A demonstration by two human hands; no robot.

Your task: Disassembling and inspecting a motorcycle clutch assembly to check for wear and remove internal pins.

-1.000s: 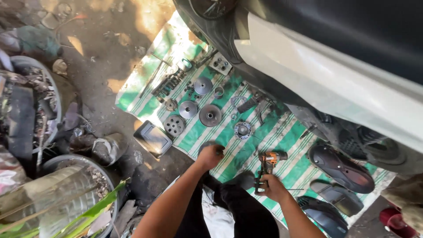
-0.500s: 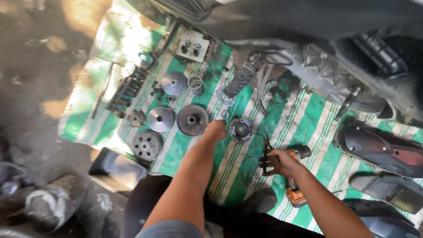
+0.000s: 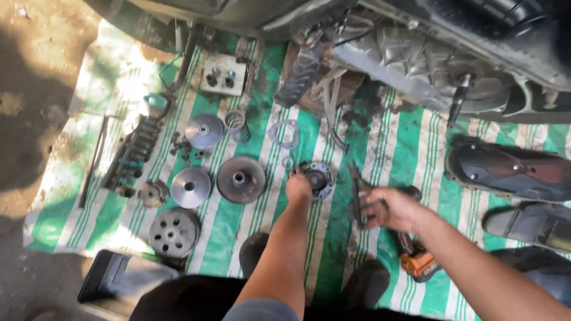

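Observation:
My left hand point(image 3: 298, 186) reaches onto the green and white striped mat point(image 3: 410, 137) and touches the near edge of a round dark clutch part point(image 3: 319, 178). Its fingers are bent at that part's rim; whether they grip it is unclear. My right hand point(image 3: 389, 209) is closed around a dark plier-like hand tool point(image 3: 358, 196), held just above the mat. An orange and black power tool point(image 3: 416, 261) lies under my right forearm.
Round metal discs point(image 3: 240, 178) point(image 3: 191, 186) point(image 3: 173, 232) point(image 3: 204, 131), a spring point(image 3: 236, 121), a gasket ring point(image 3: 283, 133) and a socket rail point(image 3: 132, 159) lie on the mat's left half. A scooter engine point(image 3: 428, 65) sits at the top. Black plastic covers point(image 3: 505, 169) lie right.
The view has swung and closed in on the mat. My left hand has stayed by the round clutch part. My right hand has moved left with the tool, away from the orange power tool.

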